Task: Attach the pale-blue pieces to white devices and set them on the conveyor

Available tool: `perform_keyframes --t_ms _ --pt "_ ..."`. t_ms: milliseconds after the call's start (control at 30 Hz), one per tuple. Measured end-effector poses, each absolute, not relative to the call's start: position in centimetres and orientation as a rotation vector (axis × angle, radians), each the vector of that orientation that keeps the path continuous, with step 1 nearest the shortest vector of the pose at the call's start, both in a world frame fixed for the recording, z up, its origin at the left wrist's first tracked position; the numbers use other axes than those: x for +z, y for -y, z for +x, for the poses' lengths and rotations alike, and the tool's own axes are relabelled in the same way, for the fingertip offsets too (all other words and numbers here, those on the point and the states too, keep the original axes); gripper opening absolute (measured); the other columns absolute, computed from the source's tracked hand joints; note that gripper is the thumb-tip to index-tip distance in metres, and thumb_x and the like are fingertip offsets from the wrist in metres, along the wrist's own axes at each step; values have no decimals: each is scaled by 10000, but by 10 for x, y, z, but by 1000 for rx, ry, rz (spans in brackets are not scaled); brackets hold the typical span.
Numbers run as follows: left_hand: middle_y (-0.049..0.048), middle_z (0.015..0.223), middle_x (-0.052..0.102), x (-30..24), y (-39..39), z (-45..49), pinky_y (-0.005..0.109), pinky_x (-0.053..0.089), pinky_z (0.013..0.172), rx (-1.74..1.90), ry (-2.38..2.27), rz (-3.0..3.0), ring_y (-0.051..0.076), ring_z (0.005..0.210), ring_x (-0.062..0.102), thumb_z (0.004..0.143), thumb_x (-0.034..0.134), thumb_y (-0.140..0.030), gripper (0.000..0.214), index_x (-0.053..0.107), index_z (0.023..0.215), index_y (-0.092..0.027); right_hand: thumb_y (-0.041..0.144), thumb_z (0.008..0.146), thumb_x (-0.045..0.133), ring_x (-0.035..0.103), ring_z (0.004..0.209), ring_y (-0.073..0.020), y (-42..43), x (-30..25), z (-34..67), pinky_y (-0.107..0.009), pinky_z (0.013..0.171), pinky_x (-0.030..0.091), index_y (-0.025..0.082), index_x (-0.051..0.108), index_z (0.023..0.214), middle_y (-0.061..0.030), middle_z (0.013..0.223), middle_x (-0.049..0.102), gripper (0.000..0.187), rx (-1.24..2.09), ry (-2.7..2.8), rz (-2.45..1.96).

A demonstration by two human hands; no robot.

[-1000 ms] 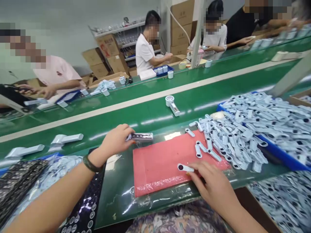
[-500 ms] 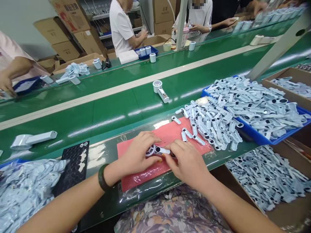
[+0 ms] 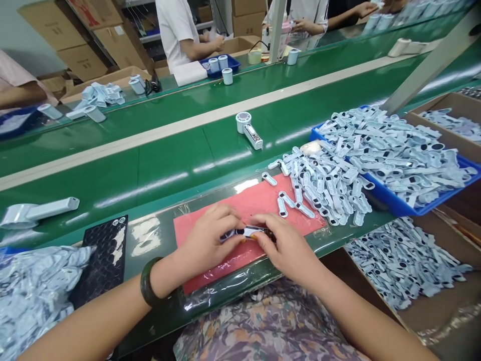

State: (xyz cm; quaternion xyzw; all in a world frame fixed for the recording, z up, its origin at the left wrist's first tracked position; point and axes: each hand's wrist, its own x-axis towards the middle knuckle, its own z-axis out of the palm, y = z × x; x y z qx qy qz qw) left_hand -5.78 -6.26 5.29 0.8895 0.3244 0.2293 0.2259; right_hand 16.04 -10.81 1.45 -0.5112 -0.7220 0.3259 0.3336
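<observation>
Head view. My left hand [image 3: 214,235] is curled, fingers and thumb closed on one end of a gadget [image 3: 227,235]; much of it is hidden by my grip. My right hand [image 3: 287,245] is bent round the other end, thumb and fingers nearly together, gripping it. A pale strip [image 3: 248,231] shows along the gadget between my fingertips; whether it sits flush, cannot tell. All this is just above a red sheet [image 3: 255,200] on the tabletop [image 3: 139,268]. Loose strips [image 3: 326,188] heaped at the sheet's right end, some lying on it. Blue tray [image 3: 383,193] beyond, piled with more. Black sheet [image 3: 101,255] to my left. Ahead, on the green belt [image 3: 165,155], a second gadget [image 3: 253,136], round head to the left.
</observation>
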Motion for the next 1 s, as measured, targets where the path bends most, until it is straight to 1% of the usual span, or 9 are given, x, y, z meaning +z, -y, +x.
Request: perform_keyframes --t_ms 67,133,233,300,467,633,833,933,1000 --pt "61 1070 690 55 70 -60 405 538 930 617 -868 2466 226 1100 628 971 657 -278 95 649 1041 -214 241 1016 571 613 1168 -240 112 16 165 -429 991 517 216 507 1407 -94 1298 649 397 930 1928 -1312" --pt "71 1118 696 56 80 -61 450 533 984 560 -902 2493 255 1168 614 968 659 -302 174 635 1123 -226 255 1011 583 583 1228 -251 117 19 169 -456 1038 496 223 473 1463 -98 1353 628 466 935 2031 -1276" --pt "99 1220 684 53 95 -60 533 505 1043 464 -996 2564 304 1230 583 968 626 -261 274 592 1236 -211 235 1022 552 570 1218 -265 122 21 168 -491 1048 473 226 510 1441 -100 1339 636 420 875 2150 -1247" --pt "111 1225 684 50 101 -57 559 506 1028 462 -1041 2606 318 1216 586 977 580 -222 249 585 1225 -190 213 1029 522 570 1184 -272 124 19 165 -489 1012 477 218 539 1410 -108 1320 641 382 835 2163 -1265" --pt "108 1170 700 47 102 -51 544 532 970 462 -1048 2650 307 1145 618 980 552 -195 195 599 1169 -184 201 1032 512 567 1128 -267 123 15 162 -465 966 463 195 567 1367 -103 1275 656 339 799 2146 -1272" --pt "122 1221 689 48 104 -53 555 509 1021 423 -1030 2700 327 1240 581 981 574 -207 230 572 1208 -170 198 1006 561 553 1158 -263 124 13 167 -456 996 451 183 525 1413 -105 1309 633 408 782 2199 -1182" --pt "108 1186 697 47 101 -52 523 511 1001 430 -1021 2668 296 1168 609 992 547 -193 193 586 1180 -180 200 1007 529 570 1104 -282 125 10 160 -465 924 473 182 558 1385 -115 1265 656 380 717 2193 -1241" --pt "120 1220 683 52 101 -50 550 489 1026 343 -1027 2755 329 1225 569 983 582 -250 234 586 1208 -188 201 1006 540 568 1154 -272 126 11 163 -470 984 469 195 545 1392 -105 1307 645 385 771 2146 -1223" --pt "133 1217 675 56 97 -53 566 493 995 258 -1044 2863 345 1190 570 972 591 -265 253 598 1214 -188 237 1007 565 554 1207 -266 124 12 170 -457 1028 464 197 539 1388 -103 1344 622 384 771 2076 -1188"
